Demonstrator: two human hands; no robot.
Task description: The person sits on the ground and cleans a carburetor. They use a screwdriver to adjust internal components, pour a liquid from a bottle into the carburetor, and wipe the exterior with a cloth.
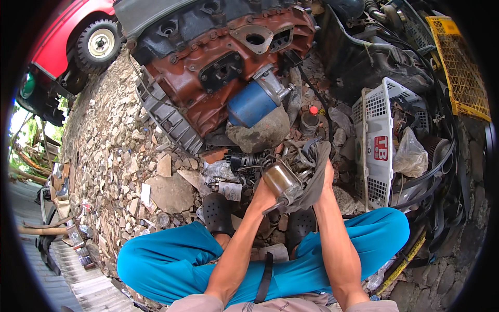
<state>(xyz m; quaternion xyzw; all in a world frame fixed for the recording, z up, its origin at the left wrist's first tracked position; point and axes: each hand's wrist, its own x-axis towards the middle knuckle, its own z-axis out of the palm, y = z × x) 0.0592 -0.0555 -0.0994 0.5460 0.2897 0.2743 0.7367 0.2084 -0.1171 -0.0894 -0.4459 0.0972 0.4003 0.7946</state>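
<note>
Between my knees I hold up a metal engine part with a shiny, brownish cup-shaped bowl; it looks like a fuel pump with a sediment bowl. My left hand grips it from the left, its fingers mostly hidden behind the bowl. On the other side my right hand is closed on a dark grey rag, which is draped against the part's right side. Just beyond the part lies a black cylindrical component, partly on the stones.
A large red-brown engine block with a blue filter canister stands ahead, beside a rock. A red-capped bottle is near. At right, a white plastic crate holds parts and bags. Rubble covers the ground; a red vehicle is far left.
</note>
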